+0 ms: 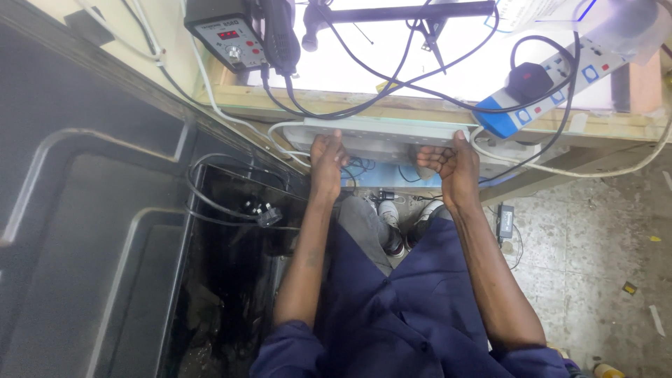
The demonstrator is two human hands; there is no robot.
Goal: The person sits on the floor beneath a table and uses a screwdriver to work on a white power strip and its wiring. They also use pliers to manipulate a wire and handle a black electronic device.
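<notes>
Apparently both hands, left hand (327, 155) and right hand (448, 159), hold grey panel (385, 134) lengthwise left-to-right.

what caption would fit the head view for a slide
Both hands, left hand and right hand, grip a long grey metal unit at the workbench edge.

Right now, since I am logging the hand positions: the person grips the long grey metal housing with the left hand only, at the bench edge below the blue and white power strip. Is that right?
Not quite. The head view shows both hands on the long grey metal housing: the left hand at its left end and the right hand at its right end. It is at the bench edge, with the blue and white power strip above.
</notes>
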